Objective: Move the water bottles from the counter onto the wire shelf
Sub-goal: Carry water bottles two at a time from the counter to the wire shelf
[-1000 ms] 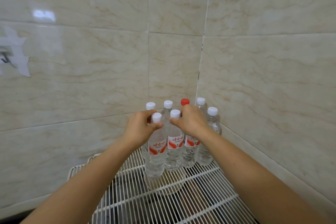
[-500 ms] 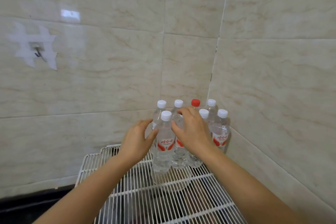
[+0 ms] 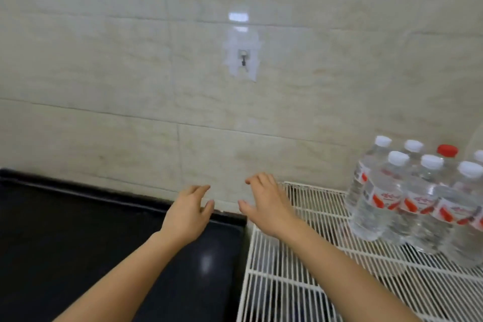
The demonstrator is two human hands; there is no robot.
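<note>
Several clear water bottles [image 3: 407, 198] with red-and-white labels stand upright in a cluster on the white wire shelf [image 3: 308, 256] at the right; most have white caps, one a red cap [image 3: 447, 150]. My left hand [image 3: 188, 213] hovers over the black counter [image 3: 78, 243], fingers loosely spread, holding nothing. My right hand [image 3: 264, 204] hangs above the shelf's left rear corner, also empty with relaxed fingers. Both hands are well left of the bottles. No bottle shows on the visible part of the counter.
A tiled wall runs behind the counter and shelf, with a small metal hook [image 3: 243, 58] on a white adhesive patch. The shelf's left edge meets the counter's right end. The picture is blurred by head motion.
Both hands have let go of the bottles and pulled away to the left. The view has swung left, so the bottle cluster now sits at the right edge and the black counter shows.
</note>
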